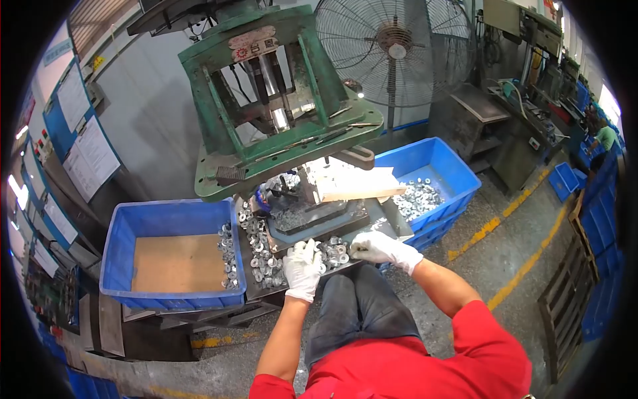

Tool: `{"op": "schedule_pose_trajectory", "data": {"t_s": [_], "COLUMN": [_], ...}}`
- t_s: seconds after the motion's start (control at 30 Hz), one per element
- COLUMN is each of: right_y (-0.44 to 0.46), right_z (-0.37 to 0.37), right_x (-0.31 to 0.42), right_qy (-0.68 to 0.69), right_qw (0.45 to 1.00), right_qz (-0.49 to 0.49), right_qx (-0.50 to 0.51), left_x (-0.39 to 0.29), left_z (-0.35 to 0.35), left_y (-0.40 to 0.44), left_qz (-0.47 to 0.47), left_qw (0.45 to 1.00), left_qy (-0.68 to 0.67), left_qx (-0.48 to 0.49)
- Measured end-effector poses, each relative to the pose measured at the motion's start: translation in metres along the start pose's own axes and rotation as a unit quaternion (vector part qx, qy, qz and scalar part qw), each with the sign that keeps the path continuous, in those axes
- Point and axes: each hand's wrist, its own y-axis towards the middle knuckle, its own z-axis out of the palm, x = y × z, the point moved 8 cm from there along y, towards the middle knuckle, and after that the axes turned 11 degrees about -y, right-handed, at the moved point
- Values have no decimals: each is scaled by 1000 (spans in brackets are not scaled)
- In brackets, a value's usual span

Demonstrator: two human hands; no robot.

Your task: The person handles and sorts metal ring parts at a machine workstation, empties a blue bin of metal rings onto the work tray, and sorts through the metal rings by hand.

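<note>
Small ring-shaped metal parts [333, 251] lie heaped on the near edge of the machine table between my hands. My left hand [303, 271], in a white glove, is at the left side of this heap with its fingers curled; whatever is in them is hidden. To the right, my right hand [385, 249], also gloved, reaches in from the side with its fingers pressed together at the heap's edge. I cannot make out what they hold. More of the metal parts [267, 271] are piled to the left of my left hand.
Ahead stands a green press [286, 143] above a dark metal die base [312, 223]. A blue bin [119, 256] on the left has parts along its right side. Another blue bin [458, 183] at the right holds a pile of parts. A large fan [397, 52] stands behind.
</note>
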Motion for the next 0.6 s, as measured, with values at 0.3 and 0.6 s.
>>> {"op": "schedule_pose_trajectory", "data": {"t_s": [0.3, 0.6], "right_y": [8, 32], "right_z": [12, -27], "right_x": [-12, -23], "right_qy": [38, 137], "right_qw": [992, 987], "right_qz": [66, 50], "right_qx": [99, -71], "left_x": [-15, -6], "left_z": [14, 14], "left_y": [18, 15], "left_qz": [35, 41], "left_qw": [999, 998], "left_qy": [15, 8], "left_qx": [27, -40]}}
